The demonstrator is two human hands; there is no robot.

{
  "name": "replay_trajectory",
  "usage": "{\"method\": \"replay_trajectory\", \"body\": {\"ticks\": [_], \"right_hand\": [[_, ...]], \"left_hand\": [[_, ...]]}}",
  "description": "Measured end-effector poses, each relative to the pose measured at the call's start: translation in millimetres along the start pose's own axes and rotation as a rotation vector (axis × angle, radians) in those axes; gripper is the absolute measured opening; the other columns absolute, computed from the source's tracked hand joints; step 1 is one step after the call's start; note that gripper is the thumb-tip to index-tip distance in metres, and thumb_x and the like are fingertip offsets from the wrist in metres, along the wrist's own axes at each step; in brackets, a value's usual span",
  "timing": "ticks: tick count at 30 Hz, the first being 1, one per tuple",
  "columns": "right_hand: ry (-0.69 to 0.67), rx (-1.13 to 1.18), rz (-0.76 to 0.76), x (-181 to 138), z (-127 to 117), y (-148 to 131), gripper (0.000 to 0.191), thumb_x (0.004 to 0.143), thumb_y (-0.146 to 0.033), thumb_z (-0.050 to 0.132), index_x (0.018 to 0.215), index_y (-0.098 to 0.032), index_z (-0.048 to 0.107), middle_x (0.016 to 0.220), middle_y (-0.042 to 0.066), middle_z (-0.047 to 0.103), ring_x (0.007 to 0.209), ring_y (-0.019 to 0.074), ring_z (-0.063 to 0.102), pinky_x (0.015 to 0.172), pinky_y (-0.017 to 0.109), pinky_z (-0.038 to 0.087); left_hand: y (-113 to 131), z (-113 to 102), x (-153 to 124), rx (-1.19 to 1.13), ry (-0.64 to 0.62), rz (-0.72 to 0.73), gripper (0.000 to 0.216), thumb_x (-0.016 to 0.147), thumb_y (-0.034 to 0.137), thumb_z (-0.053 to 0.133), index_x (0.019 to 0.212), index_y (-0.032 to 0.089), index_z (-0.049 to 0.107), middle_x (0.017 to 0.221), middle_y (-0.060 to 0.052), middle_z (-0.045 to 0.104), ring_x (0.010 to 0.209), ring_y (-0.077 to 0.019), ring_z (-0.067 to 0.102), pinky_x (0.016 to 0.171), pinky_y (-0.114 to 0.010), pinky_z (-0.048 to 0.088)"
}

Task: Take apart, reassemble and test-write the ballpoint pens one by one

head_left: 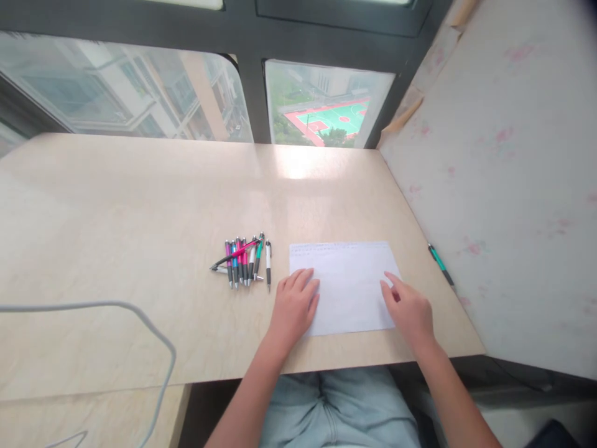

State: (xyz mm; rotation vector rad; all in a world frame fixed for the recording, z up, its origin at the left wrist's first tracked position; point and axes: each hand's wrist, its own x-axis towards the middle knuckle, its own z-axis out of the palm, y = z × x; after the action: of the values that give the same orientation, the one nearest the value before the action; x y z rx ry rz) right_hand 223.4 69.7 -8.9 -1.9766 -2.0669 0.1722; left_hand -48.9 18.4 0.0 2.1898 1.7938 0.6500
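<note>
A white sheet of paper [347, 292] lies on the desk in front of me, with rows of small handwriting along its top edge. My left hand [295, 302] rests palm down over the sheet's left side, fingers stretched out and holding nothing. Over the right edge of the paper is my right hand [409, 308], its fingers bent and slightly apart, with no object visible in them. Left of the paper, several click pens [240, 261] in purple, blue, pink, white and green lie side by side, with a pink pen across them. One white pen [268, 264] lies slightly apart.
A green pen [440, 264] lies by the wall [508, 186] at the desk's right edge. A grey cable [140, 314] loops over the left front of the desk [140, 218]. Windows [326, 102] stand along the back.
</note>
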Motion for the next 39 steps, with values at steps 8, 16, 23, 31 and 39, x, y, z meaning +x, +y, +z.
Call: {"method": "replay_trajectory", "body": {"ticks": [8,16,23,31,39], "right_hand": [[0.067,-0.083,-0.233,-41.3,18.7,-38.5,0.042,0.095,-0.047,0.048,0.117,-0.018,0.069,0.079,0.005,0.073,0.067,0.0177,0.066,0.055,0.027,0.034],[0.041,-0.062,-0.196,-42.7,20.7,-36.4,0.038,0.094,-0.043,0.051,0.119,-0.019,0.067,0.084,0.005,0.074,0.069,0.0196,0.067,0.055,0.027,0.036],[0.091,0.221,-0.23,-46.6,14.5,-34.8,0.033,0.096,-0.038,0.048,0.108,-0.017,0.071,0.076,0.004,0.072,0.064,0.0169,0.065,0.06,0.027,0.043],[0.083,0.475,-0.282,-58.9,13.8,-43.2,0.024,0.096,-0.028,0.051,0.105,-0.016,0.069,0.091,0.007,0.074,0.071,0.0153,0.067,0.07,0.027,0.05],[0.172,0.432,-0.38,-52.6,15.8,-48.9,0.022,0.093,-0.02,0.051,0.11,-0.018,0.065,0.101,0.01,0.07,0.098,0.0246,0.062,0.087,0.041,0.051]], "left_hand": [[4.9,-5.1,-3.0,0.011,0.202,-0.107,0.025,0.09,0.017,0.05,0.112,0.021,0.062,0.125,-0.01,0.063,0.118,-0.0255,0.056,0.099,-0.043,0.042],[-19.6,-56.8,-4.4,0.194,0.258,-0.531,0.025,0.091,0.025,0.048,0.109,0.019,0.064,0.098,-0.008,0.071,0.086,-0.0225,0.066,0.074,-0.031,0.047],[-25.4,-79.8,42.6,0.435,-0.114,-0.552,0.021,0.091,0.028,0.047,0.101,0.018,0.061,0.092,-0.012,0.071,0.084,-0.0286,0.068,0.064,-0.033,0.045],[-30.8,-62.9,62.2,0.527,-0.256,-0.496,0.024,0.089,0.015,0.041,0.105,0.014,0.058,0.088,-0.017,0.07,0.084,-0.0301,0.068,0.066,-0.034,0.047],[-6.2,-75.3,54.2,-0.249,0.035,-0.472,0.034,0.083,0.024,0.058,0.117,0.018,0.057,0.082,-0.005,0.066,0.073,-0.02,0.062,0.071,-0.032,0.046]]}}
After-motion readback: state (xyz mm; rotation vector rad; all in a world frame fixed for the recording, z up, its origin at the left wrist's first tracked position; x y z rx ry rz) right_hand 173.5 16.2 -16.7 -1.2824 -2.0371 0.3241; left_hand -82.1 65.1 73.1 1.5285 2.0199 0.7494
